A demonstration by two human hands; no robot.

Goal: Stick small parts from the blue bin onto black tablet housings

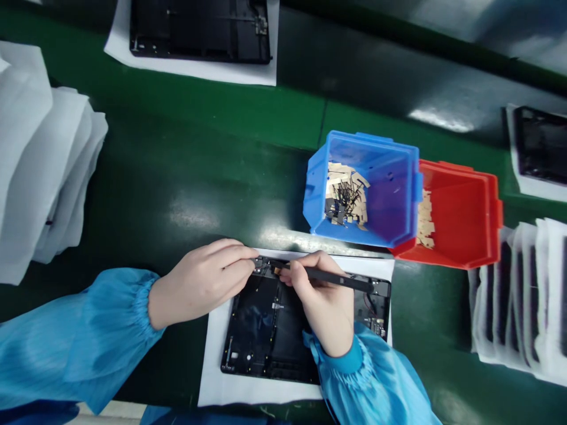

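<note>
An open black tablet chassis (261,330) lies on a white foam sheet (212,366) at the near edge of the green bench. My left hand (204,280) rests at its upper left corner, fingers pressed together on the frame's edge. My right hand (323,301) is closed round black tweezers (336,277), whose tip sits on a small tan part (277,270) near the chassis's top edge. Both arms wear blue sleeves.
A blue bin (367,189) with several small tan and black parts stands just beyond the chassis, a red bin (460,215) beside it. White foam sheets (39,159) pile at left; stacked chassis in foam (522,301) at right. Other chassis (199,29) lie further back.
</note>
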